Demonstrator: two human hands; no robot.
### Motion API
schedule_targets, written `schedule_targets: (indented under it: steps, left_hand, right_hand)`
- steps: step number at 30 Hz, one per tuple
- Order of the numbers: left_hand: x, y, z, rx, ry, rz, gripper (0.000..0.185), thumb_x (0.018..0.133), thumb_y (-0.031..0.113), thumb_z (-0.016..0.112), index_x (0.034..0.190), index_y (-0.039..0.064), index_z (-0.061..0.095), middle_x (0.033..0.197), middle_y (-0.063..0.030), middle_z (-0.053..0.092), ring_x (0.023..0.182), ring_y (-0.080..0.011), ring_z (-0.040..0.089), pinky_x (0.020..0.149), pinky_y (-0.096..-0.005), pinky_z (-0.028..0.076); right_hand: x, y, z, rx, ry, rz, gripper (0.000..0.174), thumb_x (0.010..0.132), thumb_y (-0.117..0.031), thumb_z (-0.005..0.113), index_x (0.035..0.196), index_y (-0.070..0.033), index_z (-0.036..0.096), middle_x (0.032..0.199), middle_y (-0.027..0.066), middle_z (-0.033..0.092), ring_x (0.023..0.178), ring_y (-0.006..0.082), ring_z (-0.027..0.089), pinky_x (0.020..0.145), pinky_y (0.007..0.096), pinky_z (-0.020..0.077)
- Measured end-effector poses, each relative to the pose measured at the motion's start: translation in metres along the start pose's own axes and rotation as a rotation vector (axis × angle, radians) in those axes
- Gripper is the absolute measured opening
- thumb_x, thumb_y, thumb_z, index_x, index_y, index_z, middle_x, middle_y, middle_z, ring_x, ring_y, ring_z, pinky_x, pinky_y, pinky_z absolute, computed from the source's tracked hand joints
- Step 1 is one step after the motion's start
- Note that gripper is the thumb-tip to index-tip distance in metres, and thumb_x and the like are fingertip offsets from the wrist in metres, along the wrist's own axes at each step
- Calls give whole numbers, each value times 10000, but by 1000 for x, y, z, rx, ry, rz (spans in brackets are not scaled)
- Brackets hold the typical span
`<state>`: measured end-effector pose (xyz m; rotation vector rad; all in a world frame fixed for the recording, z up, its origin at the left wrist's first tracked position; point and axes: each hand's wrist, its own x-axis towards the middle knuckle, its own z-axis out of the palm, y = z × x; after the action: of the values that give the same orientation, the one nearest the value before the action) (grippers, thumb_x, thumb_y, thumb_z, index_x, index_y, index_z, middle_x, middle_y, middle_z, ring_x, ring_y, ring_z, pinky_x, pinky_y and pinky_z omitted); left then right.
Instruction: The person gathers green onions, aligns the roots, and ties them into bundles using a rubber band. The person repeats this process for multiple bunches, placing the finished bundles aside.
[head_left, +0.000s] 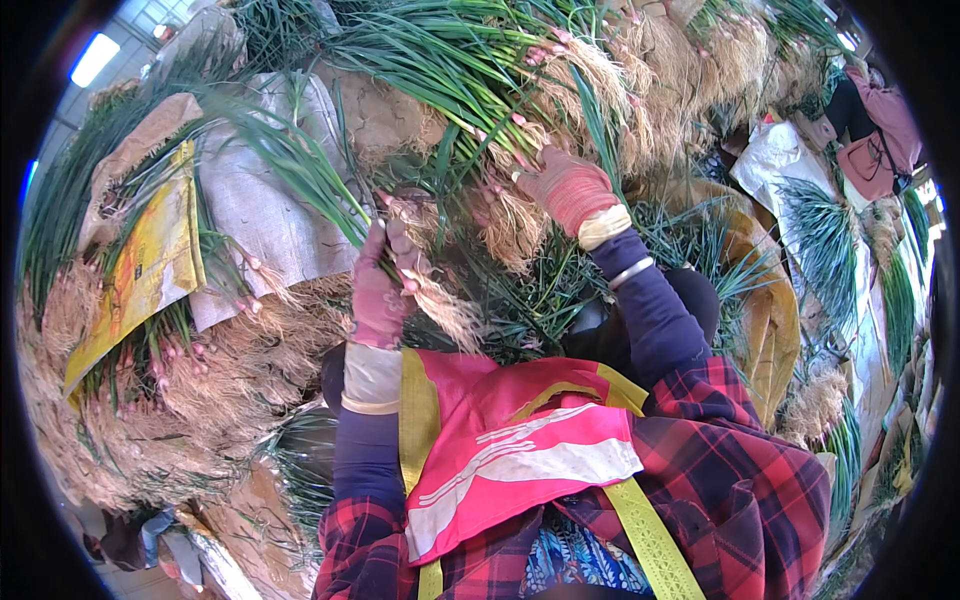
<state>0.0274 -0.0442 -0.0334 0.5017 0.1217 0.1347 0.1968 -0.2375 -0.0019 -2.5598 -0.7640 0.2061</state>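
My left hand (381, 289), in a pink glove, grips a small bunch of spring onions (326, 191). Their green leaves point up and to the left, and the pale roots (450, 311) hang out on the right side of the hand. My right hand (571, 191), in a reddish knit glove, reaches to the pile of spring onions (457, 82) before me. Its thumb and fingers touch the pink-white root ends of some stalks; how firmly they close is not clear. Below that hand hangs a cluster of tangled roots (511, 232).
White woven sacking (262, 180) and a yellow printed sack (146, 262) lie over rooted onions on the left. Loose green leaves (525, 307) cover the ground at my knees. A brown sheet (772, 330) curves on the right, and a person in pink (877, 135) is at the far right.
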Motion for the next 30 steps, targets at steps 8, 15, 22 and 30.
schedule_targets:
  steps: [8,15,22,30]
  left_hand:
    - [-9,-19,-19,-54,232,61,378,887,336,455,588,109,409,657,-105,500,571,-221,483,523,-345,427]
    - [-18,-18,-22,48,33,81,273,900,230,377,685,65,406,778,-164,552,612,-258,590,403,-315,461]
    - [-12,-16,-24,139,128,52,364,889,282,455,985,-63,520,973,-204,581,771,-278,620,727,-380,515]
    - [-6,-30,-20,232,150,-43,398,883,239,456,1170,-36,467,1113,-152,548,942,-270,566,835,-385,463]
  right_hand:
    - [32,12,16,-187,-81,210,494,741,-414,539,958,29,553,928,248,587,908,360,556,789,405,422]
    - [12,11,-30,356,-29,-190,252,806,-242,530,959,-59,612,817,90,625,570,116,583,430,220,421]
    - [20,-6,-16,567,-131,88,298,802,-274,557,942,-13,596,629,-3,514,506,108,458,437,262,387]
    - [-33,-46,55,317,-129,-275,291,829,-281,520,937,-16,574,716,137,600,648,281,582,592,368,448]
